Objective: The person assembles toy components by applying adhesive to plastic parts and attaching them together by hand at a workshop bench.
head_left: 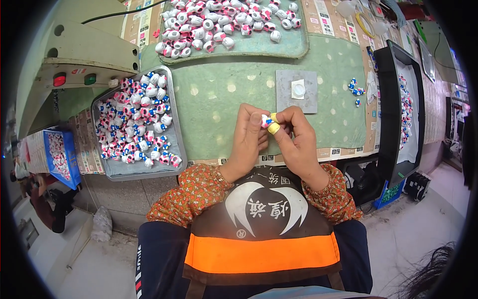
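Close in front of me, both hands hold one small white, pink and blue toy figurine [266, 121]. My left hand [247, 133] pinches it from the left between thumb and fingers. From the other side, my right hand [299, 144] grips it with thumb and forefinger, both capped with yellow finger covers [274, 128]. Fingers hide part of the figurine. Just beyond my right hand lies a grey square plate [311, 84] with a small white piece [298, 89] on it. Left of my hands stands a metal tray [182, 149] full of similar figurines with blue parts.
A green tray [239, 49] of white and pink toy heads sits at the back. Several blue pieces [356, 88] lie to the right, before a black bin [386, 99] of figurines. A machine [94, 60] with red and green buttons overhangs the left; a blue crate [74, 164] stands below.
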A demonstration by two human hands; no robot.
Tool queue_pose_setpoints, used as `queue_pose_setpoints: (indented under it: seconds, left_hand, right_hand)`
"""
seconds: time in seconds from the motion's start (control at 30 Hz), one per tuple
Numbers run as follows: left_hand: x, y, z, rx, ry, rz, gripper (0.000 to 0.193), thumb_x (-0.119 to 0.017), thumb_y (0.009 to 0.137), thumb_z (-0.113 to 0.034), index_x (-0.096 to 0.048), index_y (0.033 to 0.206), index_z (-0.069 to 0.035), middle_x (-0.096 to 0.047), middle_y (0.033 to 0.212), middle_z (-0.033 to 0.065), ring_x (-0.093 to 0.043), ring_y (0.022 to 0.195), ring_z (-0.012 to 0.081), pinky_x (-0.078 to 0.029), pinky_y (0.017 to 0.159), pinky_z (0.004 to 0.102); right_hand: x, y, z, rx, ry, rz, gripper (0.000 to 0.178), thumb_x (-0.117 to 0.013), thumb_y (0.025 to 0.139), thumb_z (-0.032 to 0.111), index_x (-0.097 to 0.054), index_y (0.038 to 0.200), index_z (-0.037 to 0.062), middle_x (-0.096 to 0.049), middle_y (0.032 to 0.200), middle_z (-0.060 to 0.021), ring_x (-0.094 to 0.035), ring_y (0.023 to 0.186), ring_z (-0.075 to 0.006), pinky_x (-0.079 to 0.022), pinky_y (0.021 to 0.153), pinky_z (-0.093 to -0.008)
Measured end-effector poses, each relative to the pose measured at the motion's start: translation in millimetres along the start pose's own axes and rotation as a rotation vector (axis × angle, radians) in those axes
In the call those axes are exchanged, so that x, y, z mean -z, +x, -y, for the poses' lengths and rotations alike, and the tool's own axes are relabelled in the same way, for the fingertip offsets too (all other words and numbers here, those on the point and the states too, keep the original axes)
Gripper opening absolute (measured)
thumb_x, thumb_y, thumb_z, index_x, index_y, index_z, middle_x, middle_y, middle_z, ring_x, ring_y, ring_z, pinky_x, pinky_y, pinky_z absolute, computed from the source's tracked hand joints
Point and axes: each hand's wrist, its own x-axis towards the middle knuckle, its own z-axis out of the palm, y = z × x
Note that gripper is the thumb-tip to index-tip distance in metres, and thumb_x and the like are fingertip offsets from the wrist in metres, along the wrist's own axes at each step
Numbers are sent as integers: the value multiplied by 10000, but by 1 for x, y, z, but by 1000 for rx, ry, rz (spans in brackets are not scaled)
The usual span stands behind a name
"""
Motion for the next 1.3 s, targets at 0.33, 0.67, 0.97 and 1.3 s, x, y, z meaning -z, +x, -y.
queue_pose_setpoints:
  seconds: [0.33,0.67,0.97,1.3]
  left_hand:
    - [-2,1,23,-309,375,-130,309,-368,1156,-390,-446,1171,-92,-455,836,-29,-338,639,9,-284,522,194]
    - [0,-5,-63,-189,551,-310,280,-424,1152,-320,-586,1072,-106,-516,865,-35,-420,671,8,-346,550,173]
    - [102,-19,-192,-619,1855,-622,217,-541,1093,-231,-641,1118,-40,-617,1063,114,-579,922,270,-461,870,390]
    - [47,51,-179,-799,1830,-279,176,-623,1025,-210,-683,1114,-70,-664,1059,107,-609,1029,328,-454,950,424]
  right_hand:
    - [-25,-4,-19,185,181,-160,92,-619,953,-53,-557,993,2,-568,870,-42,-550,782,-89,-458,658,-249]
    - [47,8,-7,47,-40,-99,116,-684,963,47,-663,1072,13,-571,911,33,-509,813,-46,-436,707,-225]
    - [167,46,-45,365,-1011,-458,234,-685,823,-17,-708,1046,50,-652,970,-127,-621,929,-336,-501,825,-449]
    - [179,67,-58,347,-1253,-271,280,-672,834,-10,-657,1106,55,-617,994,-132,-589,948,-354,-503,819,-478]
